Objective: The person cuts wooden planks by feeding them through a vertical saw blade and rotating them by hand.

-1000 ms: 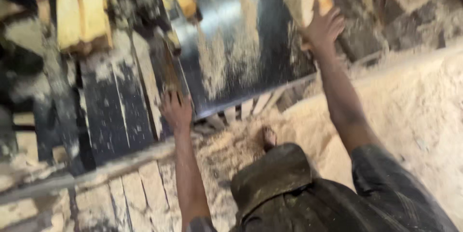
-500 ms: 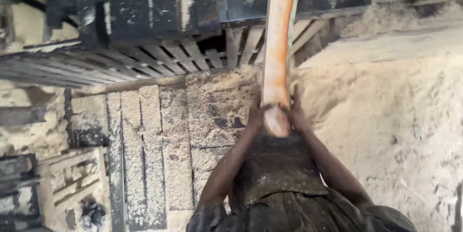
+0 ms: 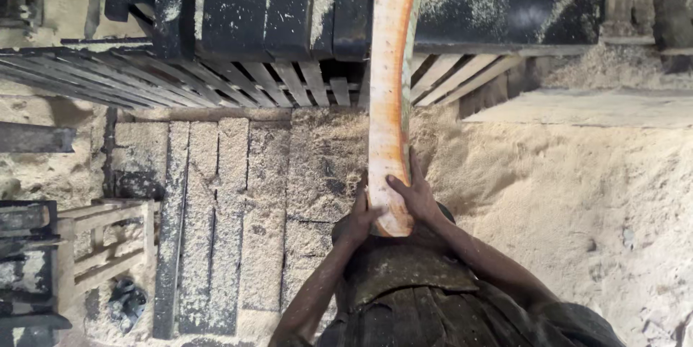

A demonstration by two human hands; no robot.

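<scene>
A long, slightly curved wooden slab (image 3: 390, 80) with an orange-tan face runs from my waist up over the dark sawdust-dusted machine table (image 3: 505, 1). My left hand (image 3: 359, 218) grips the slab's near end from the left side. My right hand (image 3: 415, 195) wraps the same end from the right, fingers across its face. The near end rests against my dark apron (image 3: 404, 275).
Sawdust (image 3: 577, 188) lies heaped on the right. Wooden floor planks (image 3: 216, 210) dusted with sawdust run on the left. Slatted rails (image 3: 216, 76) sit under the table's front. A wooden frame (image 3: 108, 239) and dark metal parts (image 3: 29, 260) stand at far left.
A second ago my hands were apart and reaching toward the table. Half a second ago both held the slab's near end; since then the slab has barely shifted.
</scene>
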